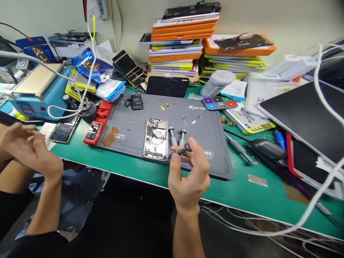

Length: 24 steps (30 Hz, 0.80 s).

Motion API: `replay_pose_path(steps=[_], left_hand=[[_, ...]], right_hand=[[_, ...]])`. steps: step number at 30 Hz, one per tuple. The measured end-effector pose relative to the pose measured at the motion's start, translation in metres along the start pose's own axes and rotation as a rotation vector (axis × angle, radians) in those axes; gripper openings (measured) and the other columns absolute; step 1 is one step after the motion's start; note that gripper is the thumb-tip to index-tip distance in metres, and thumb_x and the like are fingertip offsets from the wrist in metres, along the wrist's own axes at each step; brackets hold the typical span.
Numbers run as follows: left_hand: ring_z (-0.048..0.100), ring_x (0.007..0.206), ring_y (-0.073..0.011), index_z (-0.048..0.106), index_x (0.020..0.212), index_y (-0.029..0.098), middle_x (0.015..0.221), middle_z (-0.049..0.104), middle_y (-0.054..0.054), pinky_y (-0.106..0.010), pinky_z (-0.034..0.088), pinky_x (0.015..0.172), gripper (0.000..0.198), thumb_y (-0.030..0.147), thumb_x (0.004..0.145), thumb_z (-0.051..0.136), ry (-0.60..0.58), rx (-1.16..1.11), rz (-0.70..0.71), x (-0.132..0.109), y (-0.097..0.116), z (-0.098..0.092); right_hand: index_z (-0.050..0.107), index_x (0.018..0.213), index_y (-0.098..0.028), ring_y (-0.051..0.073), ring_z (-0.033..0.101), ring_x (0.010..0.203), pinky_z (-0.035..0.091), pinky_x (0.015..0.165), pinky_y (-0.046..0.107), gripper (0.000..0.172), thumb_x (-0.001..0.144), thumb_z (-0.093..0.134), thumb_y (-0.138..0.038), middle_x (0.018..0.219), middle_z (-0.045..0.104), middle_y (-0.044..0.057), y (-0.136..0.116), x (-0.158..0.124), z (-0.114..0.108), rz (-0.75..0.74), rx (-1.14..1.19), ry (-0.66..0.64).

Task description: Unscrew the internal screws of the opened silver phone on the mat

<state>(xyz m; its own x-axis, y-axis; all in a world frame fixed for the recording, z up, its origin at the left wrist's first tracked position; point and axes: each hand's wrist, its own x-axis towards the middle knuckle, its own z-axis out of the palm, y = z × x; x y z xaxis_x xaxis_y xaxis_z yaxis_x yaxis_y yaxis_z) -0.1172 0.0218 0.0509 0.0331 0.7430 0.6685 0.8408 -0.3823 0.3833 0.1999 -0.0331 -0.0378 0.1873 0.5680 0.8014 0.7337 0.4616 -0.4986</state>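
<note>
My right hand pinches a small dark screwdriver between thumb and fingers, above the front of the grey mat. Just left of it on the mat lies an opened phone, its inner parts exposed. Two more screwdrivers, one grey and another, are beside the phone. Off to the left, my left hand is raised with its fingers loosely apart and nothing visible in it. A phone battery and several tiny parts are scattered farther back on the mat.
A red device borders the mat's left edge, near a dark phone and a blue machine. Stacked orange boxes stand behind. White cables loop at right. Another person's forearm shows far left.
</note>
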Motion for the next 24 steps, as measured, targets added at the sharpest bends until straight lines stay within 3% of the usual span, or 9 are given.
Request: replay_pose_path(steps=[5, 8, 10, 15, 24], left_hand=[[0.068, 0.115, -0.0238, 0.070, 0.135, 0.024, 0.119, 0.076, -0.006, -0.039, 0.057, 0.101, 0.033, 0.035, 0.104, 0.074, -0.106, -0.009, 0.064, -0.052, 0.035, 0.017], [0.071, 0.102, -0.0216, 0.074, 0.127, 0.024, 0.109, 0.078, -0.005, -0.036, 0.056, 0.094, 0.021, 0.023, 0.106, 0.071, -0.120, -0.011, 0.173, -0.068, 0.046, 0.027], [0.070, 0.096, -0.0204, 0.075, 0.125, 0.021, 0.106, 0.079, -0.006, -0.036, 0.056, 0.091, 0.020, 0.018, 0.106, 0.071, -0.185, -0.014, 0.242, -0.068, 0.050, 0.036], [0.069, 0.092, -0.0204, 0.078, 0.113, 0.019, 0.106, 0.080, -0.005, -0.036, 0.056, 0.085, 0.011, 0.023, 0.108, 0.069, -0.338, 0.018, 0.364, -0.046, 0.052, 0.057], [0.069, 0.089, -0.0207, 0.074, 0.109, 0.017, 0.105, 0.079, -0.006, -0.035, 0.051, 0.075, 0.020, 0.011, 0.110, 0.055, -0.451, 0.136, 0.714, -0.027, 0.052, 0.053]], right_hand=[[0.051, 0.158, -0.027, 0.018, 0.084, 0.097, 0.070, 0.075, 0.028, 0.066, 0.098, 0.068, -0.006, 0.146, 0.072, 0.011, 0.003, -0.002, 0.000, -0.003, 0.006, 0.058], [0.052, 0.157, -0.028, 0.016, 0.083, 0.091, 0.069, 0.075, 0.029, 0.063, 0.099, 0.069, -0.009, 0.145, 0.072, 0.010, 0.005, -0.004, 0.000, -0.013, -0.022, 0.067], [0.052, 0.156, -0.029, 0.016, 0.083, 0.089, 0.069, 0.073, 0.030, 0.063, 0.099, 0.070, -0.011, 0.144, 0.073, 0.010, 0.005, -0.004, 0.000, -0.016, -0.049, 0.068], [0.050, 0.158, -0.025, 0.018, 0.084, 0.093, 0.069, 0.069, 0.027, 0.066, 0.098, 0.072, -0.011, 0.141, 0.074, 0.012, 0.001, -0.002, 0.002, 0.023, -0.062, 0.060], [0.047, 0.160, -0.026, 0.019, 0.084, 0.096, 0.070, 0.072, 0.027, 0.067, 0.099, 0.068, -0.009, 0.140, 0.073, 0.012, -0.002, 0.002, 0.001, 0.053, -0.025, 0.031]])
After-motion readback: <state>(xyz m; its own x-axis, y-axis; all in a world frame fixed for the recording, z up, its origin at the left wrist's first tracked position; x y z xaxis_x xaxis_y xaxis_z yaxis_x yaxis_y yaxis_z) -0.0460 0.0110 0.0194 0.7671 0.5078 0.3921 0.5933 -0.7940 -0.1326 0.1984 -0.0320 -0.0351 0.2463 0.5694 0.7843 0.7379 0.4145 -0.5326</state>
